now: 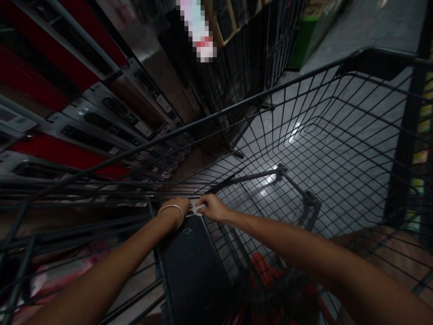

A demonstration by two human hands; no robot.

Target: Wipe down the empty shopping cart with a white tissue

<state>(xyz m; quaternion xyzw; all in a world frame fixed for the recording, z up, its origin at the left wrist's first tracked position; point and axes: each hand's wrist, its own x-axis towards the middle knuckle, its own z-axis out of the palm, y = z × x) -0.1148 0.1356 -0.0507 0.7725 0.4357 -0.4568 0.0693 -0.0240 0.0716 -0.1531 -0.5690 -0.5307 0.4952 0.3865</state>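
Note:
A dark wire shopping cart (338, 162) fills the middle and right of the head view. At its near side is a dark flat panel (196, 271). My left hand (176, 212), with a thin pale bangle at the wrist, is closed at the top edge of this panel. Just to its right, my right hand (213, 207) pinches a small whitish piece (198, 208), which lies between the two hands. The whitish piece is too small and dim to name. What the left fingers hold is hidden behind the hand.
Shelves of packaged goods on red backing (67, 149) run along the left. A green bin (301, 43) stands at the top right. Grey floor (372, 27) shows beyond and through the cart. Something orange-red (264, 268) lies below the mesh.

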